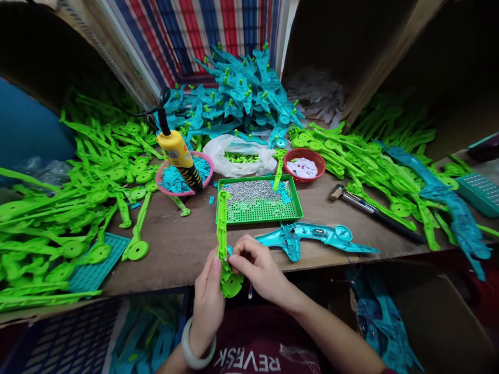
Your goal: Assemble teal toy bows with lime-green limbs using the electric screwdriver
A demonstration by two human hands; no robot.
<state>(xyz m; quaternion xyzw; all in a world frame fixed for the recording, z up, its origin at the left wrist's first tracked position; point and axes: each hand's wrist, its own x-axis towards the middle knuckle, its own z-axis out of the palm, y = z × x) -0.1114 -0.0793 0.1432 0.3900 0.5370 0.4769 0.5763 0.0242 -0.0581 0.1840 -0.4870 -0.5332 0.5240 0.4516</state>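
Note:
Near the front edge of the bench, my left hand (209,285) is closed around a long green plastic part (222,223) with a round disc at its lower end. The part stands nearly upright in the view. My right hand (255,265) pinches at the part's middle, thumb and index finger together beside a small blue piece (229,250). What exactly lies between those fingertips is too small to make out. Short thin wires (250,291) hang below my right hand. Just beyond it lies a blue plastic shell half (307,236) with wires inside.
A green tray (257,215) of small metal pieces sits ahead. Around it are a pink basket (210,179) with a yellow electric screwdriver (179,158), a plastic bag (218,156), a red basket (306,179) and a hammer (374,212). Green parts (117,156) and blue shells (241,98) are heaped around.

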